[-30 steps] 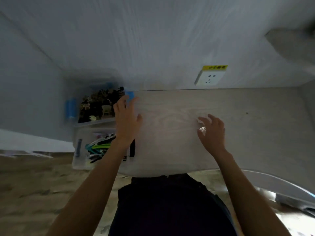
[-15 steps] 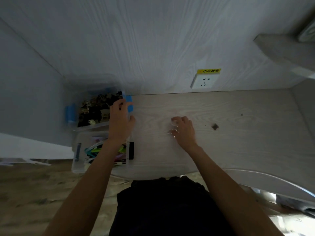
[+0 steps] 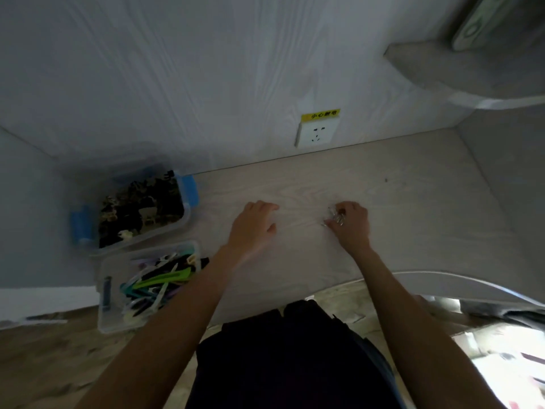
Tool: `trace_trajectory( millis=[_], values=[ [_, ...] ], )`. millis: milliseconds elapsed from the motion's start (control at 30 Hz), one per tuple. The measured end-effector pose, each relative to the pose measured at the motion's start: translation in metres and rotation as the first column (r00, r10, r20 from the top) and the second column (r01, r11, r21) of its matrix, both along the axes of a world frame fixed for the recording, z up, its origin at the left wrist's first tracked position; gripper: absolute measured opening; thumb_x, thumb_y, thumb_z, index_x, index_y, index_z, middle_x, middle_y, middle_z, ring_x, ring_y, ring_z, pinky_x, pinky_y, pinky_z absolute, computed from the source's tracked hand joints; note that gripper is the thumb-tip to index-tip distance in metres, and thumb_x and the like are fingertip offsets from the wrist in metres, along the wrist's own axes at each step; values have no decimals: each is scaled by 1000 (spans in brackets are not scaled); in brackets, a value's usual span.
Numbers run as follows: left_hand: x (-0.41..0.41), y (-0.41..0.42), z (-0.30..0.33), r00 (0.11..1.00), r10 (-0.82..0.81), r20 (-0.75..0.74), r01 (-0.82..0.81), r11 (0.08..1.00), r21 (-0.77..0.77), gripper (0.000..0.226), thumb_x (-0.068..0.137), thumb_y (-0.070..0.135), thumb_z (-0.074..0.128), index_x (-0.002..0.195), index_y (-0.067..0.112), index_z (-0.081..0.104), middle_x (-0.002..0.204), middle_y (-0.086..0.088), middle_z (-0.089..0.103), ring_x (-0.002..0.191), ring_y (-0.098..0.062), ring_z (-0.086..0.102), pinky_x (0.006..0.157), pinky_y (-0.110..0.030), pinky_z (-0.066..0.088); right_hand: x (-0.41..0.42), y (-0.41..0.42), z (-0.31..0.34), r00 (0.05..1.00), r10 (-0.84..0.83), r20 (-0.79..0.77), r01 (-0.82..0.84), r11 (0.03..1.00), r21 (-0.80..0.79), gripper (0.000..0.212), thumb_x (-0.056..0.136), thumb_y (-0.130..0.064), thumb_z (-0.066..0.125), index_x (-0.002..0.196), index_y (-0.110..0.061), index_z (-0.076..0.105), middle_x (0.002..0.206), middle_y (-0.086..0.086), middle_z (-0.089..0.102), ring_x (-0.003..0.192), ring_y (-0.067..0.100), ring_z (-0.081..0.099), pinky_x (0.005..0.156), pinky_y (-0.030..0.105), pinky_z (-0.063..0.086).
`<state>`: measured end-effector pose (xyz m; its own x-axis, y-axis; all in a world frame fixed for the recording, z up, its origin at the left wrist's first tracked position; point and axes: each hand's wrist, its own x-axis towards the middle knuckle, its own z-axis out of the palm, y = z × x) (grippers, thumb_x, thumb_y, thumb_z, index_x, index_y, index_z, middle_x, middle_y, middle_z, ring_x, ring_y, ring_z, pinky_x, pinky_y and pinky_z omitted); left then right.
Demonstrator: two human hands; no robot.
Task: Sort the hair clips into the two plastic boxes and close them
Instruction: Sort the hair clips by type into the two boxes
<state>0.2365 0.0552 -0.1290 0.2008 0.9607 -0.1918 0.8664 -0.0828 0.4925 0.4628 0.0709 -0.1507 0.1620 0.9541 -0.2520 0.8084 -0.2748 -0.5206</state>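
Desk (image 3: 413,202): runs along the wall (image 3: 206,84); socket (image 3: 317,132) on the wall just above its back edge.
Far box (image 3: 129,208): at the desk's left end, against the wall, clips inside.
Near box (image 3: 147,286): just before the far box, at the front left corner, clips inside.
Left hand (image 3: 253,225): on the desk, right of the boxes.
Right hand (image 3: 351,224): on the desk, right of the left hand, small clips (image 3: 334,216) at its fingers.

Dim, bluish and soft overall; wide-angle bending warps the edges, and brightest glare sits far right below the desk (image 3: 413,202).
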Motion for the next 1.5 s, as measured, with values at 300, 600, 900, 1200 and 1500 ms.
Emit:
trace_trajectory(
  millis=[300, 600, 900, 1200, 1500],
  values=[
    [37, 18, -11, 991, -126, -45, 119, 982, -145, 52, 88, 26, 53, 138, 24, 36, 137, -3, 41, 126, -24, 37, 97, -38, 40, -42, -17, 16, 988, 94, -124, -88, 995, 54, 41, 80, -17, 69, 117, -7, 52, 111, 14, 62, 104, 31, 54, 83, 34, 40],
    [-101, -55, 52, 866, 389, 314, -477, 833, 282, 32, 89, 26, 49, 117, 15, 59, 105, 3, 62, 97, -8, 52, 86, -25, 43, -165, 2, 103, 799, 465, -380, -395, 884, 251, 46, 75, -23, 75, 115, -12, 55, 106, 6, 64, 93, 18, 58, 79, 28, 46],
    [-216, -90, 38, 778, 629, 0, -609, 754, 246, 47, 86, 44, 49, 125, 19, 50, 131, -11, 48, 120, -33, 41, 99, -42, 35, -280, 32, 111, 646, 711, -279, -699, 697, 158, 45, 83, -39, 65, 117, -12, 51, 114, 10, 62, 102, 27, 58, 87, 36, 46],
    [-234, -88, 38, 725, 687, 41, -688, 721, 87, 72, 89, 35, 56, 147, 12, 17, 150, -11, 29, 132, -32, 31, 106, -40, 30, -352, 44, 103, 500, 856, -134, -833, 517, 195, 43, 82, -29, 68, 120, -10, 55, 117, 7, 60, 104, 21, 57, 81, 23, 39],
    [-239, -89, 37, 741, 667, 82, -672, 732, 114, 78, 85, 34, 61, 146, 9, 19, 148, -11, 31, 132, -30, 32, 105, -40, 32, -385, 30, 73, 185, 912, 366, -978, 136, 156, 35, 94, -18, 44, 127, -12, 54, 136, 7, 52, 126, 25, 45, 105, 38, 36]
  ],
)
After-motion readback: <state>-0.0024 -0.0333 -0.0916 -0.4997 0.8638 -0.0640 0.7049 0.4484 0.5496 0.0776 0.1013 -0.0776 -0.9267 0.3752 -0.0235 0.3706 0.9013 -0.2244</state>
